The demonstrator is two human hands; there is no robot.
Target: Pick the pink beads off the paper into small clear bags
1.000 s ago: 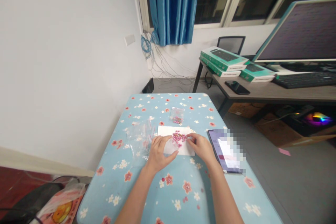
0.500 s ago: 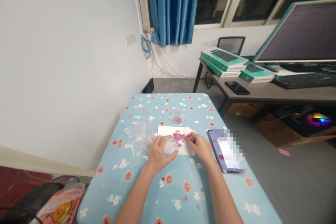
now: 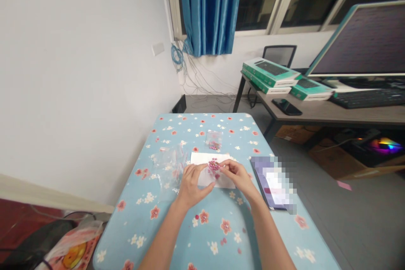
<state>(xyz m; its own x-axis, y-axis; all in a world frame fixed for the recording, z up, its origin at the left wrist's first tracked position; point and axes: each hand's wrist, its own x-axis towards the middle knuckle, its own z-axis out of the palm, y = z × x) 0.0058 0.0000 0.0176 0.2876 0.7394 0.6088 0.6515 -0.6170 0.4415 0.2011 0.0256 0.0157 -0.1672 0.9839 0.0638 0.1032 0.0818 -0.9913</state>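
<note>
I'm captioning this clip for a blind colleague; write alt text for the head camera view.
A left hand and right hand meet at a cluster of pink beads on white paper, atop a blue floral table. A clear bag lies to the left, a small bag holding beads lies ahead, and a phone lies to the right.

The table (image 3: 186,236) is covered in a pale blue cloth printed with pink and white flowers. Near its middle lies a sheet of white paper (image 3: 227,182) with a cluster of pink beads (image 3: 214,168) on it. A small clear bag (image 3: 214,139) holding a few beads sits just beyond the paper, a larger crumpled clear bag (image 3: 169,168) lies beside it on the left, and a phone (image 3: 274,183), its screen blurred, lies near the table's right edge.
</note>
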